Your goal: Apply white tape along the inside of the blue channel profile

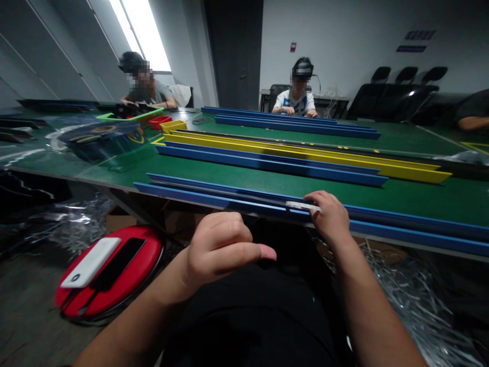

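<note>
My left hand (219,247) hovers over my lap in a loose fist with the thumb stretched out to the right, and nothing shows in it. At the near table edge my right hand (329,216) pinches a thin white strip (301,206) that lies along the nearest long blue rail (229,196). That rail runs left to right across the front of the green table (420,196).
More long blue rails (267,162) and a yellow rail (305,153) lie across the table. Red, yellow and green bins (168,122) stand at the back left. Two people sit at the far side. A red stool (110,270) with a white device stands at my left. Shredded clear plastic covers the floor.
</note>
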